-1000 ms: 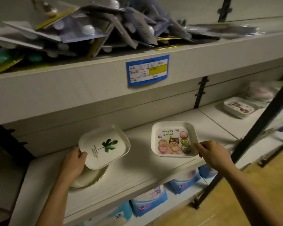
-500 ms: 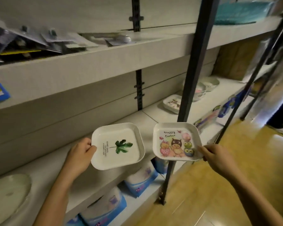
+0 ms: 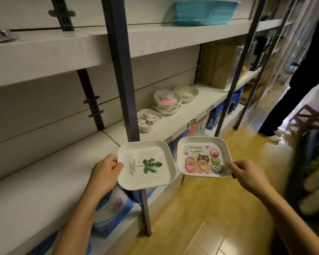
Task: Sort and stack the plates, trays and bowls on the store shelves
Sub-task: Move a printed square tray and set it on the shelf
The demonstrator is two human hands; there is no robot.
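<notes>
My left hand (image 3: 105, 172) grips the left edge of a white square plate with a green leaf print (image 3: 145, 164), held in the air in front of the shelf edge. My right hand (image 3: 247, 174) pinches the lower right corner of a square "Happy Easter" plate with owls and chicks (image 3: 203, 156), held level beside the first over the floor. Further along the middle shelf (image 3: 173, 124) sit a stack of square printed plates (image 3: 148, 120), a stack of wavy bowls with pink print (image 3: 167, 102) and a stack of plain round bowls (image 3: 186, 93).
A dark metal upright (image 3: 122, 70) stands just behind the leaf plate. A turquoise basket (image 3: 203, 11) rests on the top shelf. Blue packages (image 3: 110, 212) fill the bottom shelf. A person in dark trousers (image 3: 291, 100) stands at the right on the wooden floor.
My view has swung right along the shelving. Both plates were lifted off the shelf and carried rightward, still held the same way. The stacks of plates and bowls have come closer.
</notes>
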